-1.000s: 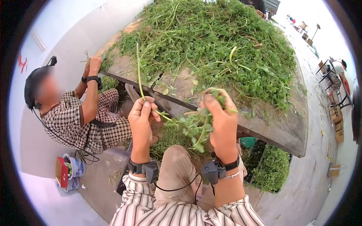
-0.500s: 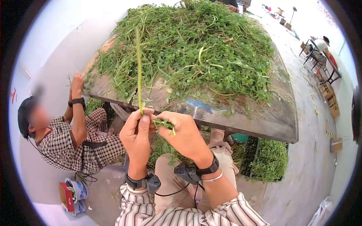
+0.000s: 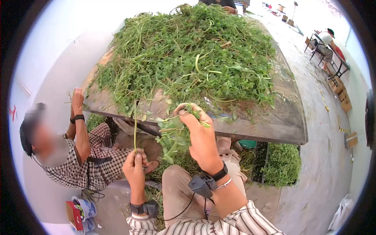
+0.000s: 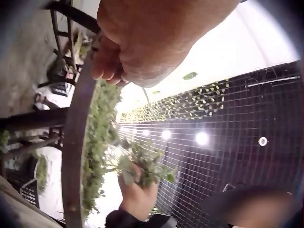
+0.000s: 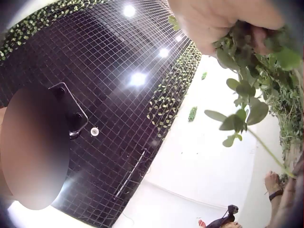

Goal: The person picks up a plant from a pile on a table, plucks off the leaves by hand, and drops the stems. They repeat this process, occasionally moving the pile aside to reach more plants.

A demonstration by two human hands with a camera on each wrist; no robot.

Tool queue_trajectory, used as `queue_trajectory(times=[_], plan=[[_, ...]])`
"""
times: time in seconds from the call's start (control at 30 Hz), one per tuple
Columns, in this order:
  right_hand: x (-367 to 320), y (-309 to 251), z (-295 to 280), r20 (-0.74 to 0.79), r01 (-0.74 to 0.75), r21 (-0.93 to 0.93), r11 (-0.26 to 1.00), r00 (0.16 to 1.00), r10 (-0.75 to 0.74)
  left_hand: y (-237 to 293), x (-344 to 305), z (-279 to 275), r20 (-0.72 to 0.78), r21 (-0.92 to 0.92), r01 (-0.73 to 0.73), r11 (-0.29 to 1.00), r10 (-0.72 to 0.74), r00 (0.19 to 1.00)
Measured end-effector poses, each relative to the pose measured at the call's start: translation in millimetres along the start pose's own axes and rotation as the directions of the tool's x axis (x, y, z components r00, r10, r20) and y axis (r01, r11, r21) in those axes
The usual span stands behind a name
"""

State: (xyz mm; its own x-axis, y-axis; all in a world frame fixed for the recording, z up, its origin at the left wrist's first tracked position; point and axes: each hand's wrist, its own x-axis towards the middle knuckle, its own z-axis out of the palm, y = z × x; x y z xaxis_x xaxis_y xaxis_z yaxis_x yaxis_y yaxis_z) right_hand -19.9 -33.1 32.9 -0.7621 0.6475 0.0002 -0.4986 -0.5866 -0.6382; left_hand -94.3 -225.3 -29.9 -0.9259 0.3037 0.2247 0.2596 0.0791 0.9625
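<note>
My left hand (image 3: 135,168) pinches a long bare green stem (image 3: 135,131) between thumb and fingers, the stem standing upright above it. My right hand (image 3: 204,143), higher up and in front of the table edge, grips a small bunch of leafy green sprigs (image 3: 172,139). Round leaves (image 5: 244,114) of that bunch hang out past the fingers in the right wrist view. Seen from the left wrist, the leafy bunch (image 4: 142,161) sticks up out of the right hand. A large heap of greens (image 3: 188,58) covers much of the wooden table (image 3: 274,125) beyond both hands.
Another person in a checked outfit (image 3: 78,158) sits at the table's left side. Below the table on the right stands a crate of greens (image 3: 282,164). A red box (image 3: 74,214) and a patterned bucket (image 3: 89,207) are on the floor at left.
The hands came together at the stem half a second ago and are now apart. My left hand has dropped lower with the stem; my right has risen with the leafy bunch.
</note>
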Motion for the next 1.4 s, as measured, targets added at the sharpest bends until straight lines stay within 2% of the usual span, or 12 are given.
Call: queue_trajectory(times=[0.07, 0.17, 0.23, 0.4, 0.47, 0.5, 0.57, 0.67, 0.73, 1.17, 1.23, 1.4], plan=[[1, 4, -2, 0.027, 0.080, -0.035, 0.996, 0.996, -0.079, -20, -12, -21, 0.052, 0.141, 0.175, 0.975, -0.183, 0.982], [2, 7, 0, 0.002, 0.036, -0.035, 0.999, 0.999, -0.036, -65, -30, -63, 0.112, 0.345, 0.203, 0.916, -0.255, 0.960], [2, 10, 5, -0.030, 0.010, 0.027, 1.000, 1.000, -0.010, -88, -39, -81, 0.238, 0.772, -0.162, 0.615, -0.044, 0.970], [4, 21, 3, 0.035, 0.011, 0.113, 0.994, 0.999, -0.015, -52, -19, -49, 0.107, 0.576, 0.161, 0.801, -0.269, 0.957], [4, 21, 4, 0.005, 0.015, 0.086, 0.996, 1.000, -0.015, -47, 1, -36, 0.210, 0.491, -0.166, 0.855, 0.069, 0.975], [5, 22, 5, 0.008, 0.017, 0.088, 0.996, 1.000, -0.018, -35, 13, -24, 0.209, 0.492, -0.170, 0.854, 0.073, 0.975], [4, 26, 7, -0.018, 0.000, 0.098, 0.995, 1.000, 0.002, -7, 36, 4, 0.268, 0.496, -0.417, 0.761, 0.323, 0.908], [4, 27, 5, 0.029, 0.012, 0.107, 0.994, 0.999, -0.015, 3, 72, 37, 0.248, 0.379, -0.455, 0.806, 0.385, 0.889], [5, 25, 4, 0.029, 0.021, 0.093, 0.995, 0.999, -0.024, 10, 101, 58, 0.342, 0.479, -0.588, 0.651, 0.479, 0.809], [5, 2, 4, -0.011, 0.005, 0.120, 0.993, 1.000, -0.004, -7, 172, 119, 0.441, 0.687, -0.552, 0.473, 0.333, 0.834], [6, 0, 6, -0.007, -0.006, 0.118, 0.993, 1.000, 0.007, 8, 166, 112, 0.312, 0.623, -0.387, 0.679, 0.239, 0.920], [6, 2, 6, -0.026, 0.025, 0.076, 0.997, 0.999, -0.023, 30, 162, 85, 0.231, 0.553, -0.311, 0.773, 0.216, 0.949]])
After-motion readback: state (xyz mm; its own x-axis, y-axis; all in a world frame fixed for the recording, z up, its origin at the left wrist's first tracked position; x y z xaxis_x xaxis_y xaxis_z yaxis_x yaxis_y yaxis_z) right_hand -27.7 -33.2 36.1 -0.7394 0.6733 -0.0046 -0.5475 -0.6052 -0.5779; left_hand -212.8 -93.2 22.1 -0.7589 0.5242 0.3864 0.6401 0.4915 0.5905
